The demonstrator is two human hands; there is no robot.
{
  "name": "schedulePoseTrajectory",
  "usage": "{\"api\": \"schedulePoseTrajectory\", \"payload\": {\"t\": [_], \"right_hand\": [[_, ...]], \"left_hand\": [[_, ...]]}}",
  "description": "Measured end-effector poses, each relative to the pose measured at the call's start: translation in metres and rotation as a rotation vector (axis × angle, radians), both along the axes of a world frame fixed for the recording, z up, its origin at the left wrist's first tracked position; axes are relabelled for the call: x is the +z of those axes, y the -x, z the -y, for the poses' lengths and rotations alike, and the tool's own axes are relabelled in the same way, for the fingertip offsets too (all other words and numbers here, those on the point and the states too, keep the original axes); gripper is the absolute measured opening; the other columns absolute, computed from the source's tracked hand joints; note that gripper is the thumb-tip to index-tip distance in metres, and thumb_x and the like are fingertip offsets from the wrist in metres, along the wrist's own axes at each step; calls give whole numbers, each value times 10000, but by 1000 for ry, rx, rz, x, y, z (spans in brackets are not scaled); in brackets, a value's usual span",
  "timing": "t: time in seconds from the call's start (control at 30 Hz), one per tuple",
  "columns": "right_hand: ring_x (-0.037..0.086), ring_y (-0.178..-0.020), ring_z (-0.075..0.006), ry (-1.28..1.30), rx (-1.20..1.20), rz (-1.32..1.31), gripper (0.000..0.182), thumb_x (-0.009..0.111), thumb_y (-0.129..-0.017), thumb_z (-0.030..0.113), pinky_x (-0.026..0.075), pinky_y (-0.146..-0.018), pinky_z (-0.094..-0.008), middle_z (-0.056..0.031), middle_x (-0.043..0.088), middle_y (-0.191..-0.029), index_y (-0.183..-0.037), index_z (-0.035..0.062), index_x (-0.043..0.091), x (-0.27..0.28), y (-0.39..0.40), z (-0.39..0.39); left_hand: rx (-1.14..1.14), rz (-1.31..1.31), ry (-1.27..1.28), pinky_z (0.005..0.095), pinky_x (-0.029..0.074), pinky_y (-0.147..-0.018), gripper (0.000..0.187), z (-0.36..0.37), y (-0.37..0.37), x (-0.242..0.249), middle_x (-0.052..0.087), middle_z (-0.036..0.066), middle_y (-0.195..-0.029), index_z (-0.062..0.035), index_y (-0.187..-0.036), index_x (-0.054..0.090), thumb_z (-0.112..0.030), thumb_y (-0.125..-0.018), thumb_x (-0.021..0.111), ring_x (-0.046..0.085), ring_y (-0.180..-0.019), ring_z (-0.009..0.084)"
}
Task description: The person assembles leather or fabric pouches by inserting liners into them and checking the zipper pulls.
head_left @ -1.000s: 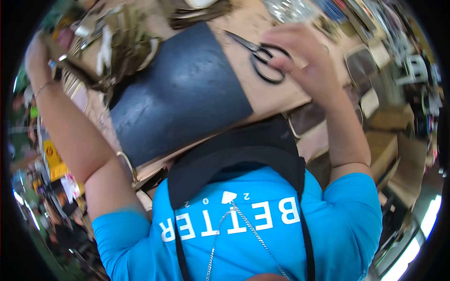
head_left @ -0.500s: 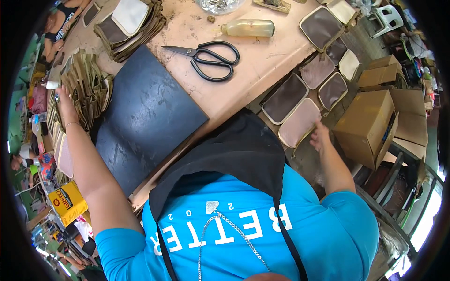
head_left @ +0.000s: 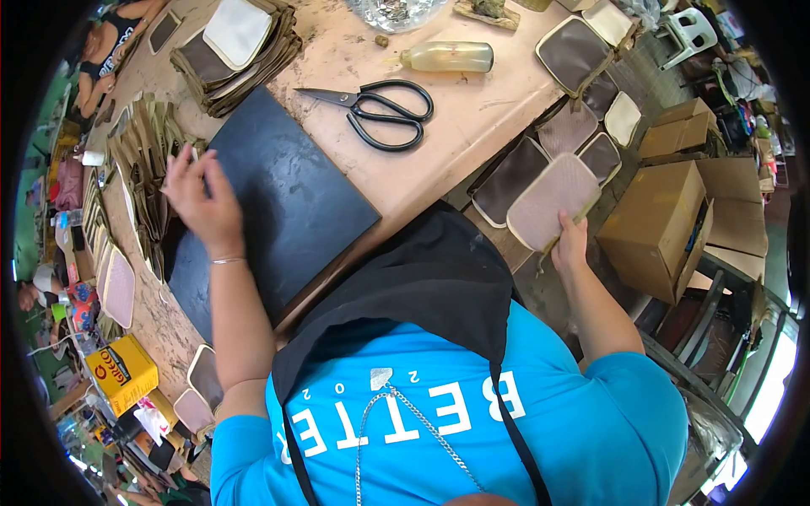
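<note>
My right hand (head_left: pixel 570 242) grips the lower edge of a pinkish rounded panel (head_left: pixel 553 201), lifted over a brown panel (head_left: pixel 509 183) at the table's right side. On the left, my left hand (head_left: pixel 202 198) hovers with spread fingers above the left part of a black mat (head_left: pixel 283 185), holding nothing. Beside it stands a row of folded brown pieces (head_left: pixel 148 169). Black-handled scissors (head_left: pixel 380 111) lie on the table beyond the mat.
A bottle (head_left: pixel 447 57) lies near the scissors. Stacked panels (head_left: pixel 236 38) sit at the far left. Cardboard boxes (head_left: pixel 650 219) stand at the right. A yellow box (head_left: pixel 122 371) is at the lower left. Another person (head_left: pixel 105 59) is at the upper left.
My left hand has moved right and nearer, from the folded pieces to above the mat. My right hand has taken hold of the pinkish panel and raised it.
</note>
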State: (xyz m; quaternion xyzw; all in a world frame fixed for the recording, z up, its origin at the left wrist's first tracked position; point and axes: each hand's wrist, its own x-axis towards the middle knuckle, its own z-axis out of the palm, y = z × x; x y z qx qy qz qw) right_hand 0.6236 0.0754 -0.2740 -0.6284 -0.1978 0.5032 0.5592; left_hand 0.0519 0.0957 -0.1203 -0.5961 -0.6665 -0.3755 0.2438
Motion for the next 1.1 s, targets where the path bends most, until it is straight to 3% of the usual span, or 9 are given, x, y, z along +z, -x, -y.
{"api": "schedulePoseTrajectory", "payload": {"t": [0.07, 0.2, 0.27, 0.37, 0.67, 0.9, 0.97, 1.03, 1.1], "right_hand": [[559, -1169, -275, -13, 20, -16, 466, 646, -939, 82, 465, -1001, -429, -160, 548, -1302, -1328, 6, 399, -19, 4, -15], [602, -1125, -325, 436, 75, 355, 606, 766, -809, 99, 502, -953, -439, -213, 570, -1266, -1293, -28, 423, -56, 24, -43], [619, -1099, -354, 467, 118, 659, 653, 807, -734, 91, 517, -929, -437, -239, 585, -1231, -1259, -48, 443, -85, 19, -48], [622, -1093, -380, 488, 30, 686, 645, 808, -685, 75, 523, -921, -417, -251, 602, -1191, -1220, -76, 479, -63, 41, -55], [646, -1042, -339, 404, 216, -124, 489, 719, -742, -10, 538, -906, -480, -180, 649, -1105, -1204, -26, 560, -44, 2, -58], [651, -1075, -258, 166, 632, -131, 722, 753, -650, 38, 519, -959, -397, -120, 657, -1203, -1332, -22, 525, 135, -37, -48], [657, -1068, -258, -32, 642, -128, 762, 759, -624, 68, 522, -958, -396, -125, 659, -1195, -1339, -30, 515, 174, -27, -50], [676, -1022, -285, -184, 587, -197, 688, 758, -679, 104, 551, -910, -401, -138, 673, -1167, -1313, -41, 532, 195, 7, -59], [683, -1003, -281, -98, 505, -410, 585, 742, -753, 127, 557, -900, -399, -138, 686, -1138, -1285, -34, 561, 195, 40, -76]], "left_hand": [[7, -38, 25, 573, 201, -1162, 120, 1, -25, 5, 597, 29, -1335, -164, -1007, 731, -164, -898, 681, 423, -1376, 326], [-122, -131, 149, 559, 197, -1169, 99, 0, -30, 4, 595, 29, -1333, -162, -963, 725, -145, -871, 695, 417, -1372, 332], [-168, -67, 298, 494, 280, -1148, 91, -1, -29, -3, 595, 61, -1331, -135, -948, 717, -115, -864, 687, 424, -1362, 349], [-137, 2, 315, 454, 336, -1121, 85, -3, -26, -6, 597, 76, -1328, -119, -944, 714, -104, -866, 683, 427, -1362, 356], [-119, 12, 299, 452, 359, -1104, 77, -1, -24, -9, 597, 79, -1327, -122, -937, 714, -102, -869, 685, 429, -1363, 358], [-203, 133, 302, 439, 348, -1107, 92, 3, -36, 0, 602, 78, -1310, -110, -946, 715, -90, -860, 690, 451, -1337, 343], [-323, 377, 356, 406, 377, -1075, 107, 4, -57, 8, 622, 103, -1252, -91, -960, 721, -80, -859, 690, 506, -1266, 305], [-671, 739, 541, 389, 381, -1086, 235, 3, -85, 13, 598, 112, -1307, -51, -1154, 673, -178, -965, 613, 512, -1274, 253], [-920, 1452, 751, 392, 390, -1092, 475, 9, -135, 37, 558, 100, -1367, -52, -1385, 516, -380, -1044, 477, 522, -1263, 256]]}}
